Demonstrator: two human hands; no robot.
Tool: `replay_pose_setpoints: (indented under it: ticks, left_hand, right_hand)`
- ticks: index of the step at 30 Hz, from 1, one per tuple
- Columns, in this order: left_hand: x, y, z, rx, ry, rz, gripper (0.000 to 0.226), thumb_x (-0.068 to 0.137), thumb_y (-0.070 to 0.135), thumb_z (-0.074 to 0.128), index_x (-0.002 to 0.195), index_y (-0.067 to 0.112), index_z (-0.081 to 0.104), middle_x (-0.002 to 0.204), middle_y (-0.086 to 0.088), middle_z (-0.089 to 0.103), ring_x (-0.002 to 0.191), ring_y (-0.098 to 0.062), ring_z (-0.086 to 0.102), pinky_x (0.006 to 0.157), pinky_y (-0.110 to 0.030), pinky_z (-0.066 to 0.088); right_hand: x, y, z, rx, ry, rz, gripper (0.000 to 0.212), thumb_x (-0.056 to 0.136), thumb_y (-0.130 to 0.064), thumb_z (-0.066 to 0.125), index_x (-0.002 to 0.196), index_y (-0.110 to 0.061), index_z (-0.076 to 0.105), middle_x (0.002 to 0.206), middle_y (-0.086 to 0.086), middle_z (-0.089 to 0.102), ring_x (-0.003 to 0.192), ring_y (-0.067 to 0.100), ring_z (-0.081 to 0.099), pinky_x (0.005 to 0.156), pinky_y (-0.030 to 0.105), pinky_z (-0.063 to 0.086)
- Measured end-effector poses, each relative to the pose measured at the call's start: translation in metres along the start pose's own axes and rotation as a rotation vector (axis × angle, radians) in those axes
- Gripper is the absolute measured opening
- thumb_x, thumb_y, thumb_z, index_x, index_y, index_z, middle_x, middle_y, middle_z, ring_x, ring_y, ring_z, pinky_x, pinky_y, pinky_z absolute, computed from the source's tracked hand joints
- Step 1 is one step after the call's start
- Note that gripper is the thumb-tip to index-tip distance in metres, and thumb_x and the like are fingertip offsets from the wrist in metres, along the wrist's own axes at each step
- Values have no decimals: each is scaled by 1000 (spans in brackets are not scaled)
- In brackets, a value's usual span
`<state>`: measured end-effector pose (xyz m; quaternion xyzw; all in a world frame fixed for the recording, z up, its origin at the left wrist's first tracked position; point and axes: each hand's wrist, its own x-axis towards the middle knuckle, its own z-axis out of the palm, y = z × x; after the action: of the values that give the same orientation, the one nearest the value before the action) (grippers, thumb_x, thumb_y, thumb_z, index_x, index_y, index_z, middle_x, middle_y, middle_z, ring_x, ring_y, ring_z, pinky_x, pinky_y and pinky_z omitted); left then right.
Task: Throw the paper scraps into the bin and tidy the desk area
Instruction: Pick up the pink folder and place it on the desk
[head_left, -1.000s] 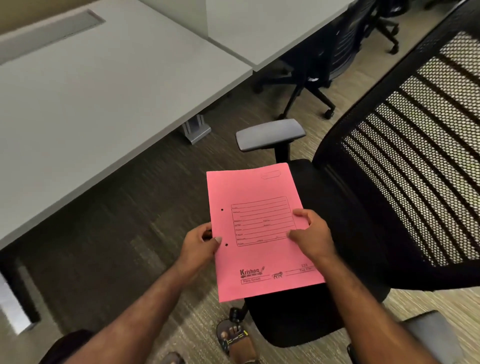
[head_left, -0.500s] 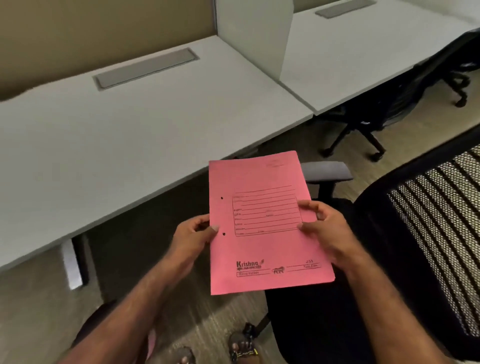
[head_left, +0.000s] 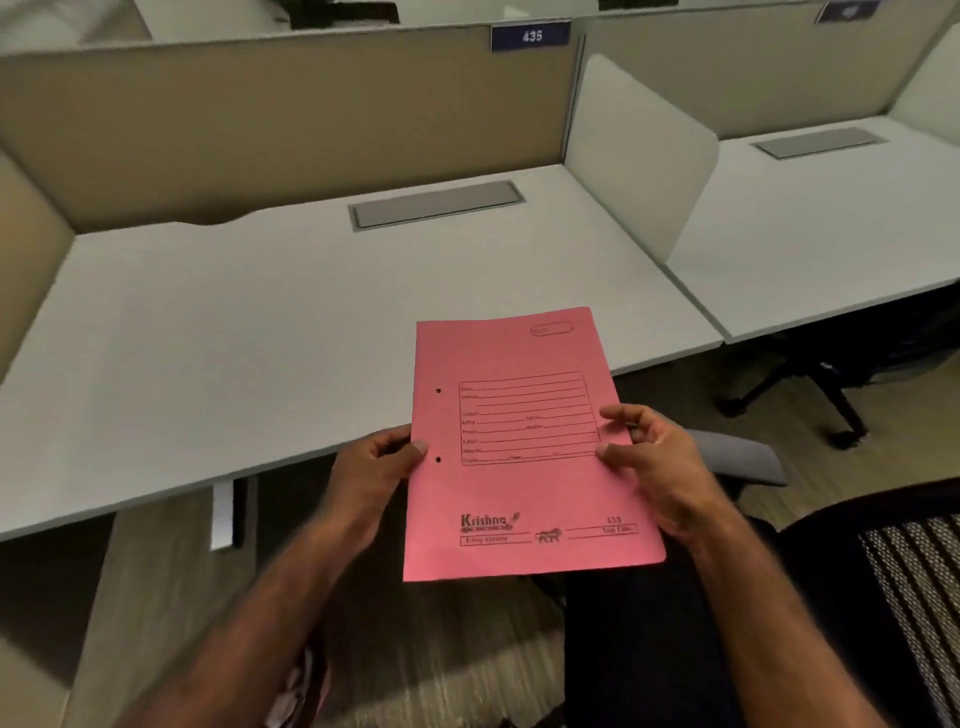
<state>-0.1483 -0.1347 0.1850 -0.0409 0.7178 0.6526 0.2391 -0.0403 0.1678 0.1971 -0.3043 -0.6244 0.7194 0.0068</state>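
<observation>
Pink file folder (head_left: 524, 447) sits between both hands, held above the near edge of the grey desk (head_left: 234, 338). Left hand (head_left: 371, 470) pinches its left edge, thumb on the cover. Right hand (head_left: 657, 462) grips the right edge, thumb and forefinger on top. Just right of that hand, a chair armrest (head_left: 743, 460) and mesh chair back (head_left: 914, 597).

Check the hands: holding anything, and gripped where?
Both hold the pink file folder: left hand pinches its left edge by the punch holes, right hand grips the right edge at mid-height.
</observation>
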Motion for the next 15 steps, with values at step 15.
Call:
replay_pose_setpoints:
  ticks: [15]
  left_hand:
    - [39, 49, -137, -78, 245, 42, 24, 98, 22, 68, 121, 21, 73, 106, 2, 80, 96, -19, 77, 92, -45, 61]
  right_hand:
    - [55, -78, 169, -115, -137, -47, 42, 92, 7, 68, 118, -26, 67, 124, 3, 65, 97, 31, 76, 78, 51, 65]
